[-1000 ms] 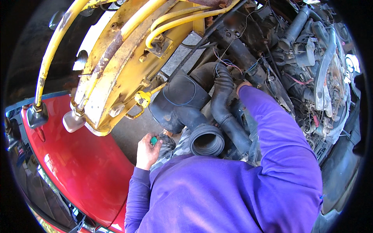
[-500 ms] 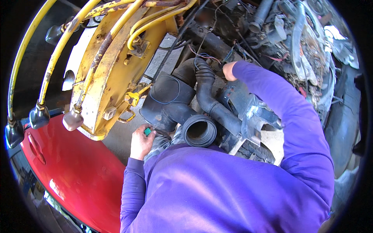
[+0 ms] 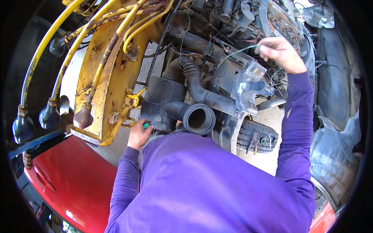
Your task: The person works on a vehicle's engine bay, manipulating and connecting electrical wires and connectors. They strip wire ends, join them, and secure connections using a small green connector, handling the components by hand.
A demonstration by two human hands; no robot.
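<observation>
My right hand (image 3: 278,53) is raised at the upper right, its fingers closed on a thin green wire (image 3: 241,50). That wire runs left and down toward a metal bracket (image 3: 229,73) in the engine bay. My left hand (image 3: 140,134) is low beside a black canister (image 3: 165,91), closed on a small green object (image 3: 146,125) whose kind I cannot make out. Right of the canister, a ribbed round duct mouth (image 3: 199,119) faces up. A black ribbed hose (image 3: 198,87) curves behind it.
A rusty yellow metal frame (image 3: 107,73) with yellow levers (image 3: 44,54) and dark knobs stands left. Below it is a red car panel (image 3: 74,178). Pliers (image 3: 255,141) lie on a black treaded piece (image 3: 246,134). Loose wires and a dirty engine (image 3: 285,31) fill the upper right.
My right hand has come up and to the right out of the engine bay, drawing the green wire taut. My left hand stays by the canister with the green object. The view has shifted.
</observation>
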